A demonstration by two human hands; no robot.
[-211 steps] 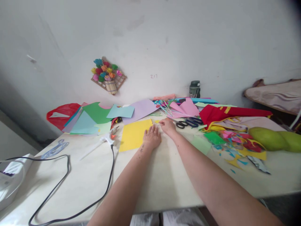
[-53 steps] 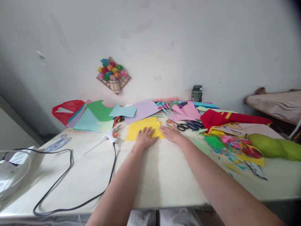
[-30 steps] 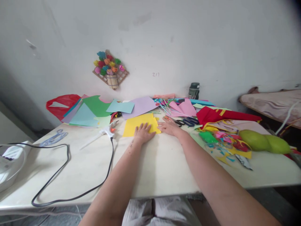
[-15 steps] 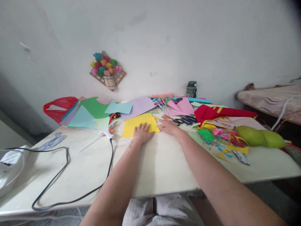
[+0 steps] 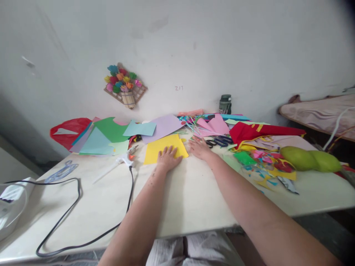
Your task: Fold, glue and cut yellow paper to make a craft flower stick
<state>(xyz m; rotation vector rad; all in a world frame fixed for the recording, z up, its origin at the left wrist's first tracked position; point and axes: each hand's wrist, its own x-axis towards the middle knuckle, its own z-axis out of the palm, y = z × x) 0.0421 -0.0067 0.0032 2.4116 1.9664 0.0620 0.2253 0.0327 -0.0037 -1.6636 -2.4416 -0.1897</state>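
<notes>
My left hand [image 5: 168,159] lies flat on a sheet of yellow paper [image 5: 152,150], fingers spread and pressing on its right half. Just right of that sheet, my right hand [image 5: 199,149] rests palm down on the table with its fingers apart and nothing in it. Beyond its fingers are scissors with dark handles [image 5: 222,140]. A white glue gun [image 5: 126,159] with a black cord lies left of the yellow paper. Behind the paper is a lilac sheet [image 5: 163,127], partly under a light blue sheet [image 5: 140,128].
Coloured sheets [image 5: 95,142] and a red plastic bag [image 5: 69,127] lie at the back left. A power strip [image 5: 16,192] sits at the left edge. Red cloth [image 5: 257,132], paper scraps [image 5: 262,175] and a green gourd-shaped item [image 5: 309,159] occupy the right. A dark bottle [image 5: 225,104] stands behind.
My right hand has drawn slightly away from the yellow paper's right edge, its fingers now a little farther off. My left hand stays on the sheet. The view has shifted slightly.
</notes>
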